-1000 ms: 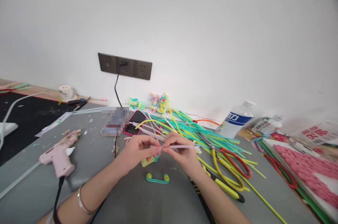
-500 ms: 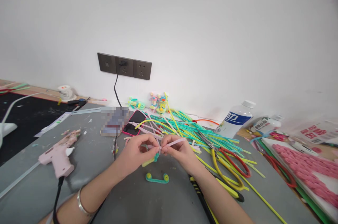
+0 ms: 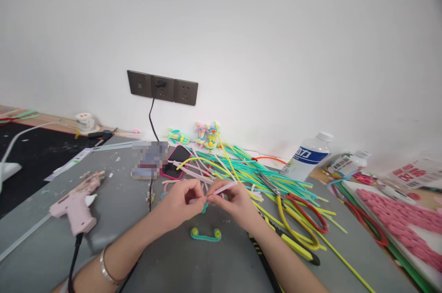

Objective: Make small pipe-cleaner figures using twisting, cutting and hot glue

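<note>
Over the middle of the grey mat, my left hand (image 3: 184, 198) and my right hand (image 3: 235, 201) meet fingertip to fingertip. A pale pink pipe cleaner (image 3: 227, 188) is pinched between them, its free end sticking out to the upper right past my right fingers. Below my fingertips a bit of a teal fuzzy piece (image 3: 205, 208) shows; most of it is hidden by my left hand. On the mat nearer to me lies a teal pipe cleaner piece (image 3: 206, 237) with a yellow coil at each end.
Loose teal and yellow pipe cleaners (image 3: 241, 164) spread behind and right of my hands, with scissors (image 3: 281, 194) on them. A bottle (image 3: 307, 157) stands at back right. A pink glue gun (image 3: 76, 205) lies left, a phone (image 3: 177, 161) behind my hands. Small fuzzy figures (image 3: 207, 135) stand by the wall.
Both hands have shifted slightly left, and my left fingers have curled over. The yellow part seen under them before is now hidden. The pink pipe cleaner's free end has moved slightly left.
</note>
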Demonstrator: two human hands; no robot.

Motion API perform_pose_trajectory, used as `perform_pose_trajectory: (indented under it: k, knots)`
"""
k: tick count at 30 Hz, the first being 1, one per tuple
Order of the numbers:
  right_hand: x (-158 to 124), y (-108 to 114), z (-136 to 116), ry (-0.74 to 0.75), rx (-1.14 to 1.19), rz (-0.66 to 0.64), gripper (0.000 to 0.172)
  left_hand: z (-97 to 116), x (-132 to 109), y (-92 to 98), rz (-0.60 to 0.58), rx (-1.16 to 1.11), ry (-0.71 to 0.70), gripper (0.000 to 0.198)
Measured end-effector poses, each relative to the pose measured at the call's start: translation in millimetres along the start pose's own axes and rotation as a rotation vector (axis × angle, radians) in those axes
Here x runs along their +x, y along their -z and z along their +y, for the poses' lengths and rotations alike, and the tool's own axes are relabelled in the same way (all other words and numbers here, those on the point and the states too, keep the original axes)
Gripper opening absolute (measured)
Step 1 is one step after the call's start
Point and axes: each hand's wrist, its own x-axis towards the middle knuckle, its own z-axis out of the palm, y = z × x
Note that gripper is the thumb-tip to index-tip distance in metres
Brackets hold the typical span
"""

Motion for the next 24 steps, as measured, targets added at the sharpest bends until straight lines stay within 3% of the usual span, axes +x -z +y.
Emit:
perform_pose_trajectory:
  k: [2, 4, 7, 9, 13, 17, 24]
  knots:
    - [0, 0, -2, -0.010, -0.042, -0.003, 0.024, 1, 1, -0.5, 0.019, -0.034, 0.011, 0.027]
    - [-1, 1, -5, 0.060, -0.098, 0.075, 0.021, -1, 2, 0.0, 0.040, -0.089, 0.021, 0.028]
    - [-6, 3, -8, 0.329, -0.288, 0.311, 0.010, -8, 5, 2.3, 0.039, -0.174, 0.051, 0.033]
    - [-11, 6, -10, 0.524, -0.470, 0.392, 0.010, -13, 6, 3.8, 0.009, -0.225, 0.087, 0.038]
    - [-17, 10, -12, 0.684, -0.732, 0.279, 0.014, -13, 5, 4.1, -0.018, -0.319, 0.157, 0.045]
    - [-16, 9, -10, 0.717, -0.790, 0.222, 0.012, -10, 5, 2.5, -0.002, -0.380, 0.181, 0.046]
    - [-14, 8, -8, 0.841, -0.899, 0.128, 0.015, -13, 6, -0.4, -0.079, -0.499, 0.223, 0.046]
